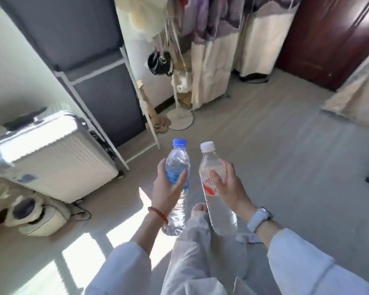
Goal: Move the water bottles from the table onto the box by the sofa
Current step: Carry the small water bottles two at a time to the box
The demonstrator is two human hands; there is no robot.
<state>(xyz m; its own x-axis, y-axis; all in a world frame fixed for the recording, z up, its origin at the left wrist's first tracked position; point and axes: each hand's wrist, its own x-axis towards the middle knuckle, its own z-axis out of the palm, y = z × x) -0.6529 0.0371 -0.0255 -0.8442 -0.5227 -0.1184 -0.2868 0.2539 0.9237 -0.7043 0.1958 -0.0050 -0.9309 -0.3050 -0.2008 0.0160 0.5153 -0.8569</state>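
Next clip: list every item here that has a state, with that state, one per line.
Blue-capped bottle: capped, in the air, gripped by left hand.
White-capped bottle: capped, in the air, gripped by right hand.
Suitcase: closed, standing by the wall.
Dark wooden door: closed.

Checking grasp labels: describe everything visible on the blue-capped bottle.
The blue-capped bottle is clear ribbed plastic with a blue screw cap on and a blue label round its middle. It looks filled with water. It is held in the air, roughly upright, cap pointing away from the camera. The left hand grips it at the label, thumb across the front, fingers wrapped behind. Nothing else touches it; the white-capped bottle is beside it, apart.
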